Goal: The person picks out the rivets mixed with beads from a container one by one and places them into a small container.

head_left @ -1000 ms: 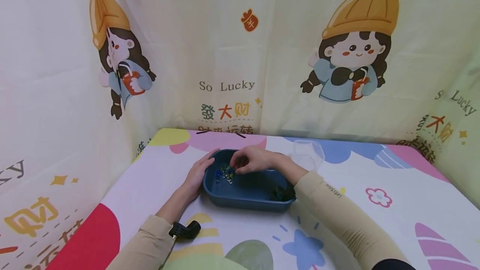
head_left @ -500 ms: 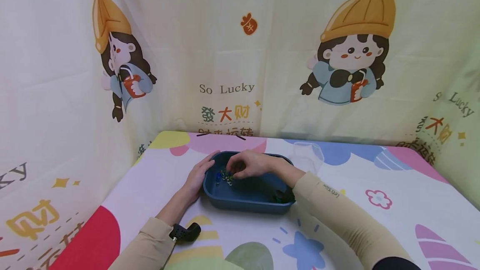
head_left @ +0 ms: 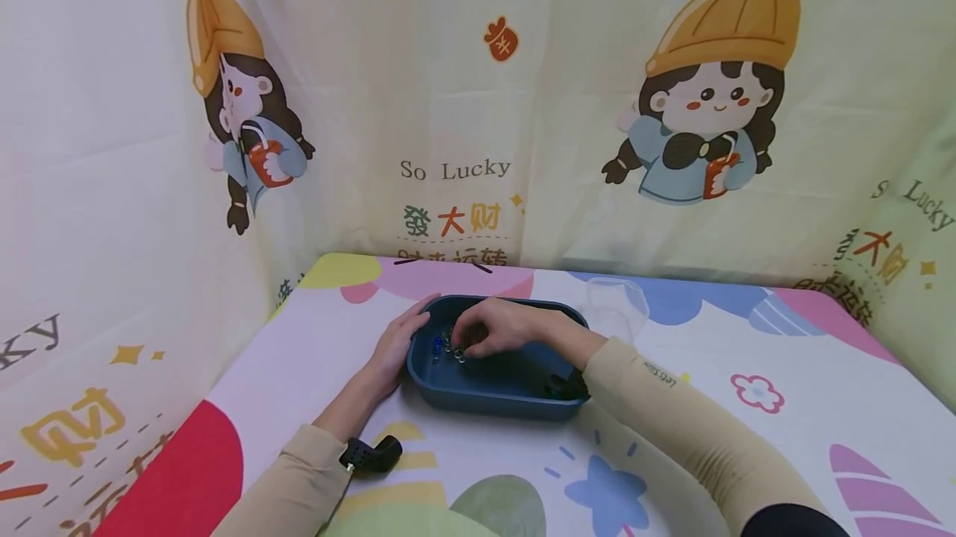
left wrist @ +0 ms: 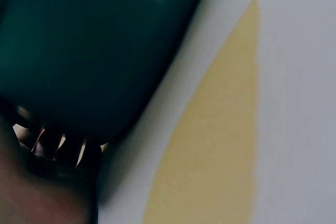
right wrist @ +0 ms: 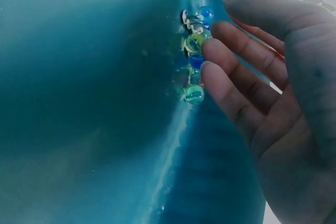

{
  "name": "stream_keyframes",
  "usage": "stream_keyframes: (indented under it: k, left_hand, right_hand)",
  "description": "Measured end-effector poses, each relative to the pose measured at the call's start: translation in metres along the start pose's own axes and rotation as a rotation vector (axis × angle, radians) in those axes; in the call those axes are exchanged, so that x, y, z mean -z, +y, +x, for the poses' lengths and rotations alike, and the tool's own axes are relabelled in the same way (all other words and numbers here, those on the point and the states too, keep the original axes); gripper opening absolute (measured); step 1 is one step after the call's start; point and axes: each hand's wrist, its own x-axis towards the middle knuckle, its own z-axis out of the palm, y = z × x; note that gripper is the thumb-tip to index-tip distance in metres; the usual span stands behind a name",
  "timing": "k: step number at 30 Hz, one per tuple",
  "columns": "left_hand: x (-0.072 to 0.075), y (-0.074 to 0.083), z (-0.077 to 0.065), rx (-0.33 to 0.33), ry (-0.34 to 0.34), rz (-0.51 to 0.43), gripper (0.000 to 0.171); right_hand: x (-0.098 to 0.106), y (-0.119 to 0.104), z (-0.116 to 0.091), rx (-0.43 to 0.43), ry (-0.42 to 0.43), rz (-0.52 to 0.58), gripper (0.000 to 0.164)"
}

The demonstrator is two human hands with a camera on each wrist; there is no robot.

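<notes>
In the head view a dark blue oblong basin [head_left: 493,406] stands on the table. My left hand [head_left: 390,354] holds its left end, thumb at the rim and fingers along the outside wall. The left wrist view shows those fingers [left wrist: 50,142] against the wall, partly in shadow. Several glass marbles [right wrist: 194,94], green, yellow and blue, lie bunched along the basin's inner edge. Over them reaches my right hand [head_left: 504,327], its loosely bent fingertips right at the cluster. In the right wrist view the thumb stands apart from the fingers, with no marble pinched between them.
A clear plastic container [head_left: 617,306] stands behind the basin to the right. The table has a patterned cover [head_left: 709,446], and a printed curtain [head_left: 568,147] hangs behind it. Black wrist cameras sit on both wrists, the left one [head_left: 372,456] plainly visible.
My right hand has shifted slightly left and down over the marbles, covering more of them in the head view. My left hand keeps its hold on the basin.
</notes>
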Motion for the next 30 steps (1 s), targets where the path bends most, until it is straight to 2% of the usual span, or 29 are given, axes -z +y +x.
stream_keyframes:
  k: [5,18,30]
  left_hand:
    - [-0.0012,0.0007,-0.0001,0.008,-0.001,0.004,0.047]
    - [-0.0003,0.0014,0.0032,0.018,0.006,-0.008,0.047]
    - [0.0004,0.0014,0.0026,0.023,0.007,0.004,0.048]
  right_hand:
    - [-0.0014,-0.0008,0.0013,0.002,-0.035,-0.013,0.021]
    - [0.001,-0.0017,0.0065,0.005,-0.105,-0.131,0.021]
    - [0.0007,-0.0053,0.0084,0.009,-0.165,-0.155,0.02]
